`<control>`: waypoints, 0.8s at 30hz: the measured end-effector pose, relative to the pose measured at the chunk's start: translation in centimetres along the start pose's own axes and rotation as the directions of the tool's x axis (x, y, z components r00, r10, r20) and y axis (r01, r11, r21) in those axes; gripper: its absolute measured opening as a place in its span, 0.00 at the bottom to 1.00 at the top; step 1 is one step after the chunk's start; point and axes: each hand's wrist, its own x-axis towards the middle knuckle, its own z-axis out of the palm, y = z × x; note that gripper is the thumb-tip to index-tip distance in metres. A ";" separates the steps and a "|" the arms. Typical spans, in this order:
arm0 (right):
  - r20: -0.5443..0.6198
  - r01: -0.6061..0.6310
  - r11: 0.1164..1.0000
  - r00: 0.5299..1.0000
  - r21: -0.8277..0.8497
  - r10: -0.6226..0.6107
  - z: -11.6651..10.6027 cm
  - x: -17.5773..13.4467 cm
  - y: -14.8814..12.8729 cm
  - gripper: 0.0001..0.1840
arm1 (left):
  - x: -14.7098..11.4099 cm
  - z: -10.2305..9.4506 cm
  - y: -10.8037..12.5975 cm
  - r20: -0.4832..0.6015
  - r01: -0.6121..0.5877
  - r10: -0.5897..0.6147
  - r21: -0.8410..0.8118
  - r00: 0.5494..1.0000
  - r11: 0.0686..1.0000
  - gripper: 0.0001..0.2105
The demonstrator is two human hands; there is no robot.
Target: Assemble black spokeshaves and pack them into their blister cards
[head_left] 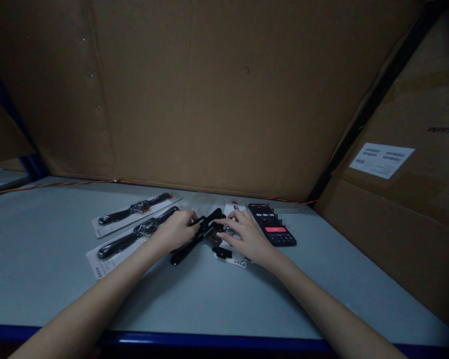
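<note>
Between my hands, raised slightly above the table, is a black long-handled tool [187, 252] with a broad, shiny middle part; its exact kind is unclear. My left hand [175, 232] grips it with bent fingers and thumb. On the other side, the fingers of my right hand [245, 234] are closed around its middle, partly hiding it. Under and beside my right hand lies a white-backed card pack [239, 260] with a black handle in it. Two similar packs lie left of my hands: a nearer pack [101, 264] and a farther pack [108, 229], each holding a black tool with a round middle.
A phone [275, 230] showing a running timer lies right of my right hand. Brown cardboard [209, 99] stands behind the grey table [194, 304], and a labelled carton [404, 209] stands at the right. A red-yellow wire [71, 183] runs along the back edge.
</note>
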 end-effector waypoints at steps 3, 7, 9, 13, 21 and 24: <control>0.132 0.118 0.993 0.984 0.017 -0.119 -0.4 -0.1 -0.3 0.19 | -0.1 0.5 0.2 -0.002 -0.011 0.011 0.093 1.000 0.996 0.11; 0.222 0.182 0.983 0.959 -0.011 -0.175 -1.2 -0.2 -0.1 0.19 | -0.2 1.0 0.4 -0.025 -0.027 0.033 0.221 0.999 0.975 0.10; 0.241 0.199 0.980 0.952 -0.010 -0.191 -1.5 -0.2 0.4 0.18 | -0.4 1.1 0.7 -0.024 -0.027 0.035 0.295 0.999 0.955 0.10; 0.261 0.221 0.975 0.941 0.002 -0.214 -1.7 -0.2 1.4 0.16 | -0.5 1.1 1.1 0.007 -0.033 0.033 0.417 0.999 0.908 0.11; 0.250 0.215 0.976 0.945 0.013 -0.211 -1.6 -0.2 1.7 0.17 | -0.5 1.6 1.0 0.039 -0.131 0.130 0.509 0.991 0.851 0.12; 0.224 0.196 0.981 0.955 0.012 -0.194 -1.9 -0.2 1.4 0.18 | -0.5 1.7 1.0 0.036 -0.143 0.145 0.523 0.989 0.840 0.13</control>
